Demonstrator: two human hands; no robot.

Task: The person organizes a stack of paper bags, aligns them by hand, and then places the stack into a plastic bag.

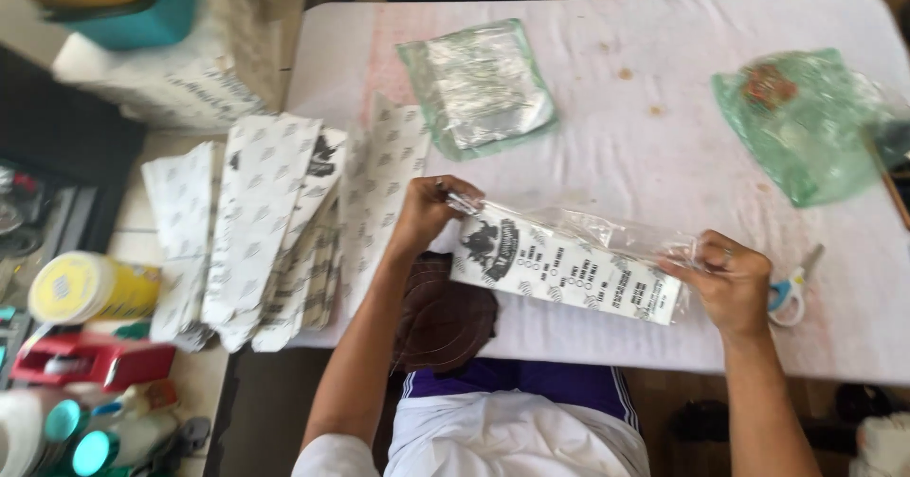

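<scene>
Head view: left hand (424, 213) and right hand (728, 283) each pinch one end of clear sleeve (607, 235) over printed paper packet (559, 273), above surface (664, 136) edge. Judged step: sleeving packet. Next: seat packet fully, fingers gripping firmly.

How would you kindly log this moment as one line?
left hand: grips end of printed sleeve in clear bag | right hand: grips other end | scissors: beside right hand

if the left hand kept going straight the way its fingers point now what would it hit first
Probably the flat green-tinted plastic bag lying on the white table. The left hand, pinching one end of the clear-wrapped printed white packet, points up the table towards it; depth is unclear.
</scene>
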